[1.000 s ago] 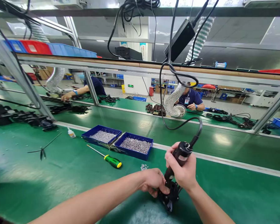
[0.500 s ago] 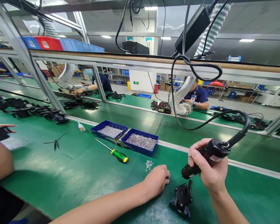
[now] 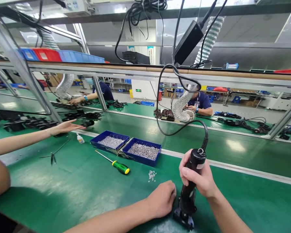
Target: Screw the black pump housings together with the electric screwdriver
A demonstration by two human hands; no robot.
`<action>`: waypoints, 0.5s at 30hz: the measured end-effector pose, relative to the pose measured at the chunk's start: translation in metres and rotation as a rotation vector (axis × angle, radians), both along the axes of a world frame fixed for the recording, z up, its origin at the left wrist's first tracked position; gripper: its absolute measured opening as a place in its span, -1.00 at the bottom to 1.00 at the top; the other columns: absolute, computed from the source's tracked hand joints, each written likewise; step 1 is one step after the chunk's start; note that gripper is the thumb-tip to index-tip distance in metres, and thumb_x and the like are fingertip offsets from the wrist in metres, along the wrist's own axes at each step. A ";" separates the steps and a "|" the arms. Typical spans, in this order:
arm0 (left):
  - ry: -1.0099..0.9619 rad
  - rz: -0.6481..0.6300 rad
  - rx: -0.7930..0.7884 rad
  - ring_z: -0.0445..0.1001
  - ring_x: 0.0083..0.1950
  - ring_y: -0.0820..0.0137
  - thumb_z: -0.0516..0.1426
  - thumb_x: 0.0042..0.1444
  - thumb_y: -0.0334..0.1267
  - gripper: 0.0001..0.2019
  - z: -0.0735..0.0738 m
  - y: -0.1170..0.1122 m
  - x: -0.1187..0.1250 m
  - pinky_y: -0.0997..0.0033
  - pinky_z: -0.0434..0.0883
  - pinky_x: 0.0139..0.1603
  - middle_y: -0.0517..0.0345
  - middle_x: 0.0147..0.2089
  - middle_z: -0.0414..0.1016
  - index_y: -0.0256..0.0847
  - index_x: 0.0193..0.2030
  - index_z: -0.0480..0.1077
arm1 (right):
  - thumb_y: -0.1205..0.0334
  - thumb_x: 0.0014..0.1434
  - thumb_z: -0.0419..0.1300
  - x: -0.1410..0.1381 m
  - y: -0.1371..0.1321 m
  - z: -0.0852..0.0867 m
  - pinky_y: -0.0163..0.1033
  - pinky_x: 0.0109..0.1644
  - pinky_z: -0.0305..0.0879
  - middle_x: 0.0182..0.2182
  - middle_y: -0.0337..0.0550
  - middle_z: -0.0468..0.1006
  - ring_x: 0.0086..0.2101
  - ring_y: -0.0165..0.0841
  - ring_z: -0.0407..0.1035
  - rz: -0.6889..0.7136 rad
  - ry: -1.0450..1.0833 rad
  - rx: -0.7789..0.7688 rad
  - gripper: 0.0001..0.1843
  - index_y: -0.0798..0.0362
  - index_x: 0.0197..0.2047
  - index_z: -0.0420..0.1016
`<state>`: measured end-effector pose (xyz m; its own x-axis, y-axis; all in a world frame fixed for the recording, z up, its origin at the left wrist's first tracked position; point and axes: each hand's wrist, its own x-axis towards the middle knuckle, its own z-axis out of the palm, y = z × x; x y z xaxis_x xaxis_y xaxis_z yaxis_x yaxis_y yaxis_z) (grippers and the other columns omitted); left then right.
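My right hand (image 3: pixel 199 174) is wrapped round a black corded electric screwdriver (image 3: pixel 198 158), held nearly upright. Its lower end meets the top of a black plastic pump-like housing (image 3: pixel 184 218) on the green bench, and the tip is hidden there. Just left of the housing rests my left hand (image 3: pixel 161 199), with its fingers curled closed; whatever they hold, if anything, is out of sight. A small scatter of washers (image 3: pixel 151 175) lies beyond my left hand. Farther off, a blue bin of screws (image 3: pixel 143 152) stands beside a second blue bin of small metal parts (image 3: pixel 110 141).
A green-handled screwdriver (image 3: pixel 121 167), a small white bottle (image 3: pixel 80 138) and black cable ties (image 3: pixel 52 157) lie to the left. A co-worker's arm (image 3: pixel 63 127) reaches in by black parts. The tool's cord (image 3: pixel 165 131) hangs from above. Two people sit across the line.
My right hand has swung the electric screwdriver upright and down onto the black housing. My left hand stays beside it. At left, a co-worker's arm has stretched out over the bench with a black part beyond it.
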<state>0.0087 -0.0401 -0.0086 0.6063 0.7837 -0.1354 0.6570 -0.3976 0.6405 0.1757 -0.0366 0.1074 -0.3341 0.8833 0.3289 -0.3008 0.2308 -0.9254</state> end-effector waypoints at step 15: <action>-0.520 0.397 -0.876 0.38 -0.44 0.47 0.25 -0.18 -0.10 -0.72 0.008 -0.010 0.001 0.42 0.26 -0.39 0.24 -0.42 0.44 -0.19 -0.36 0.37 | 0.08 0.22 0.45 -0.003 -0.004 0.003 -0.32 -0.50 0.29 -0.47 -0.30 0.52 -0.59 -0.47 0.32 0.012 -0.024 0.016 -0.67 0.02 -0.15 0.41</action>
<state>0.0096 -0.0505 -0.0003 0.4763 0.6928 -0.5414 0.2046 0.5115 0.8346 0.1723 -0.0410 0.1107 -0.3529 0.8739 0.3343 -0.2814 0.2416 -0.9287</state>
